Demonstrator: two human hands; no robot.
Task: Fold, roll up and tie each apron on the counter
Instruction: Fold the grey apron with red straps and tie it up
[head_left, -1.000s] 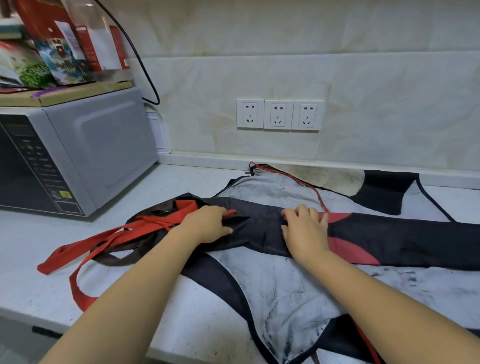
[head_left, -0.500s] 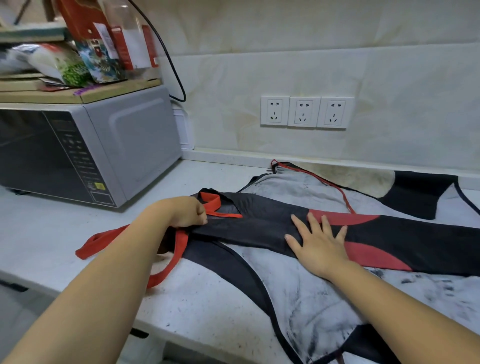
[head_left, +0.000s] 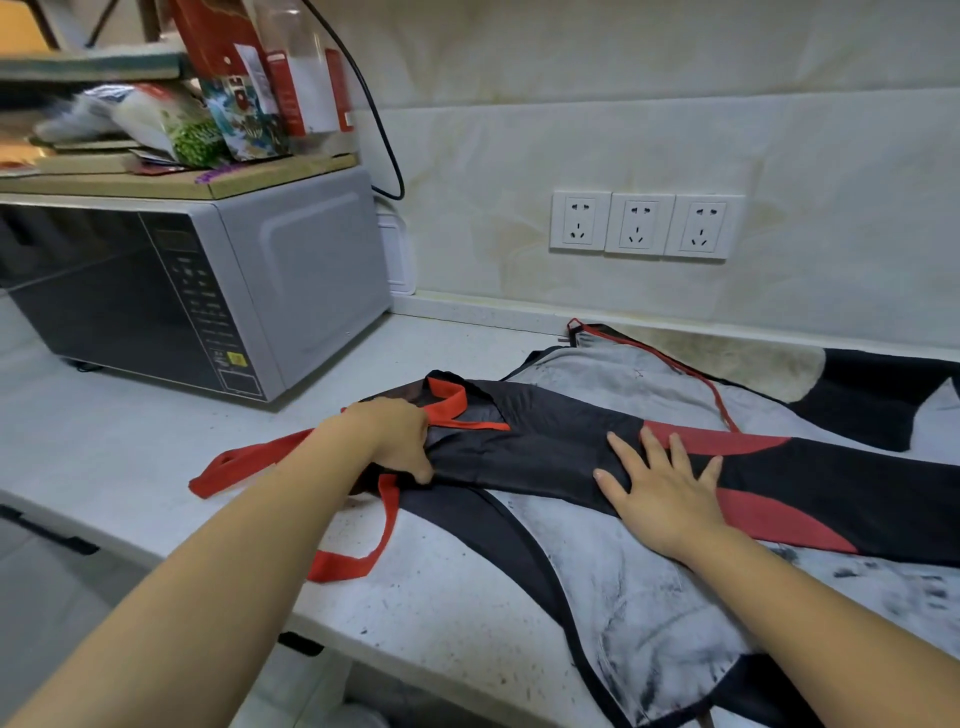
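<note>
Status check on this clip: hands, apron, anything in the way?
Left hand grips black apron's left end. Right hand flat, pressing its middle. Apron folded to a strip, not rolled. Red straps trail loose at left; grey apron lies underneath.

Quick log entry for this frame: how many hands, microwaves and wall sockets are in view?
hands: 2 (left hand grips the black apron, right hand lies flat on it)
microwave: 1
wall sockets: 3
Total: 6
</note>
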